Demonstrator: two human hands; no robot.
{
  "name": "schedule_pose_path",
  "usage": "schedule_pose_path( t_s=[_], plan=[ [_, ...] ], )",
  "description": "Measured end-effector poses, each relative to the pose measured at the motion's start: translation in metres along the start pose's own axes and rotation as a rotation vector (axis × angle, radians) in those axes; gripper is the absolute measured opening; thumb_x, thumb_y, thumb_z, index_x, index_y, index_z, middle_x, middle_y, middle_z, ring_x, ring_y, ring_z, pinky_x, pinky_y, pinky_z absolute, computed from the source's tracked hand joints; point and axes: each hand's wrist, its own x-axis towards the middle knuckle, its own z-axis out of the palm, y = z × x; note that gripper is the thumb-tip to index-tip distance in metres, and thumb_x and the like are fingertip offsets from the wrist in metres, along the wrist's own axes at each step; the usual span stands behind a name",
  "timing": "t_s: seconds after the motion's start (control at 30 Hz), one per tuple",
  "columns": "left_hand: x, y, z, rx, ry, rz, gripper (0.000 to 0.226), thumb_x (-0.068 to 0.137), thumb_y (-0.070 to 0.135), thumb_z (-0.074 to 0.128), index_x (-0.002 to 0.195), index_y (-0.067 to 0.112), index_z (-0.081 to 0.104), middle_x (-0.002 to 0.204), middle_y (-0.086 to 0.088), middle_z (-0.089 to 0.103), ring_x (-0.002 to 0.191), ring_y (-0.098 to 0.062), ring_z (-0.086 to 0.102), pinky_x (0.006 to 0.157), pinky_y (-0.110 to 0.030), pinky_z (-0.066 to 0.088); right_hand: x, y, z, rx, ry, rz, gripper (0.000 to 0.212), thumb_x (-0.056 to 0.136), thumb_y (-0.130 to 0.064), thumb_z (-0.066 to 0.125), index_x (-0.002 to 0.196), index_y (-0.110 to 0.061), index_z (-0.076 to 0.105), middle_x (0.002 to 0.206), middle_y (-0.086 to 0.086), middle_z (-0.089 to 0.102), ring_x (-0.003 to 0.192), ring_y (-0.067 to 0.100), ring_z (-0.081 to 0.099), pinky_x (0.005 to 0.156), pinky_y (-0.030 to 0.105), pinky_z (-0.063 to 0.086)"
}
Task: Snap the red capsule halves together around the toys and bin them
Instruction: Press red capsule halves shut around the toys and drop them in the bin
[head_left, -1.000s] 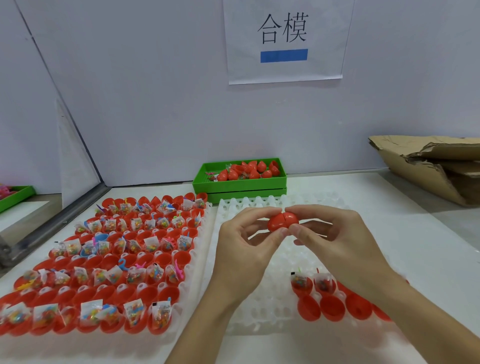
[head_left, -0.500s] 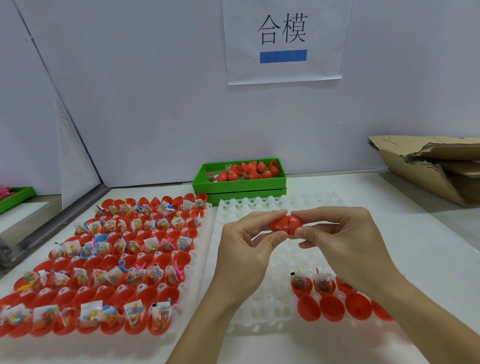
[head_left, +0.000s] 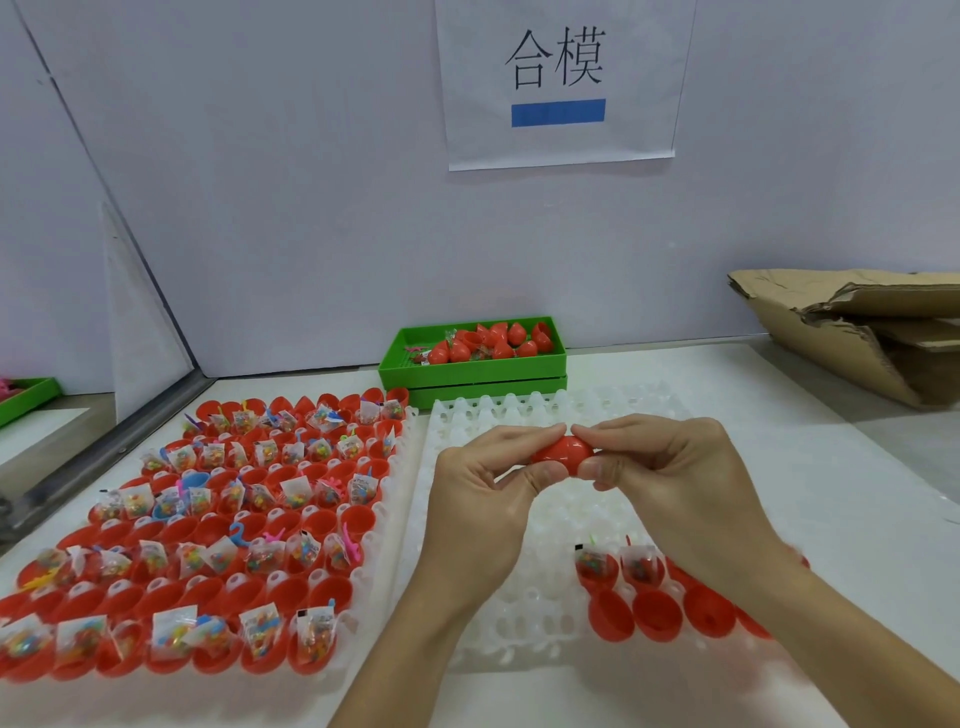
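At mid-frame we hold the red capsule (head_left: 563, 454) pinched between both hands, left hand (head_left: 485, 496) and right hand (head_left: 670, 478), thumbs beneath and forefingers meeting over it. A second ago a seam gap showed between its halves; now it reads as one closed shell, so we judge this one snapped and ready for the green bin (head_left: 472, 371) at the back. Below sits the nearly emptied white tray (head_left: 467, 530); the full tray (head_left: 384, 566) of open halves fills the lower left. The worktop (head_left: 810, 467) is white, the wall bears a paper sign (head_left: 558, 83), and torn cardboard (head_left: 857, 332) lies at the right.
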Motion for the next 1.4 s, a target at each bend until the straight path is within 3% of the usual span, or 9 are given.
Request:
schedule_pose_path(
  t_s=[0.17,0.27,0.6,0.93,1.07,1.17,1.4],
  plan=[
    [0.000,0.001,0.002,0.003,0.011,-0.002,0.035,0.080,-0.007,0.072,0.104,0.019,0.074,0.093,0.000,0.075,0.088,-0.003,0.069,0.076,-0.014,0.053,-0.001,0.000,0.003,-0.001,0.043,0.043,0.026,0.078,0.006,0.077,0.097,-0.013,0.080,0.077,-0.006,0.078,0.062,0.010,0.070,0.063,0.016,0.056],
    [0.000,0.001,0.002,0.016,0.020,-0.007,0.036,0.080,-0.008,0.072,0.103,0.020,0.074,0.089,0.000,0.073,0.084,-0.003,0.068,0.076,-0.016,0.053,-0.001,-0.001,0.004,0.040,0.036,0.064,0.027,0.078,0.008,0.076,0.095,-0.013,0.080,0.077,-0.004,0.078,0.065,0.012,0.071,0.064,0.019,0.057],
    [-0.003,-0.004,0.009,0.001,0.071,0.025,0.039,0.080,-0.016,0.069,0.101,0.016,0.075,0.081,-0.001,0.072,0.080,-0.006,0.068,0.075,-0.016,0.056,-0.002,-0.004,0.009,0.102,0.025,0.023,0.041,0.076,0.014,0.074,0.080,-0.027,0.077,0.068,-0.004,0.072,0.058,0.005,0.062,0.056,0.014,0.050],
    [-0.003,-0.006,0.011,0.064,0.081,0.007,0.032,0.083,-0.013,0.068,0.101,0.013,0.078,0.084,-0.001,0.071,0.081,-0.008,0.069,0.076,-0.019,0.057,-0.003,-0.004,0.011,0.071,0.045,0.021,0.038,0.078,0.014,0.072,0.082,-0.024,0.077,0.067,-0.003,0.073,0.058,0.006,0.066,0.056,0.013,0.050],
    [-0.002,0.002,0.006,0.047,0.016,-0.019,0.034,0.091,0.000,0.065,0.096,0.032,0.076,0.094,-0.003,0.074,0.088,-0.016,0.072,0.082,-0.028,0.059,-0.002,-0.005,0.011,0.189,0.052,0.101,0.021,0.083,0.002,0.073,0.088,-0.018,0.078,0.072,0.001,0.076,0.064,0.013,0.072,0.058,0.016,0.053],
    [-0.001,0.006,0.002,-0.022,-0.026,-0.061,0.025,0.090,0.003,0.068,0.106,0.021,0.074,0.101,0.001,0.075,0.093,-0.014,0.072,0.081,-0.024,0.057,-0.003,-0.005,0.011,0.225,0.026,0.144,0.016,0.083,-0.006,0.074,0.096,-0.015,0.077,0.080,0.000,0.078,0.071,0.015,0.074,0.062,0.018,0.055],
    [-0.001,0.004,0.002,-0.021,-0.029,-0.095,0.029,0.086,0.008,0.074,0.113,0.017,0.071,0.100,0.004,0.075,0.095,-0.014,0.071,0.079,-0.020,0.056,-0.004,-0.006,0.009,0.227,-0.001,0.170,0.030,0.073,-0.031,0.072,0.102,-0.021,0.076,0.088,-0.003,0.079,0.080,0.014,0.075,0.066,0.018,0.056]
  ],
)
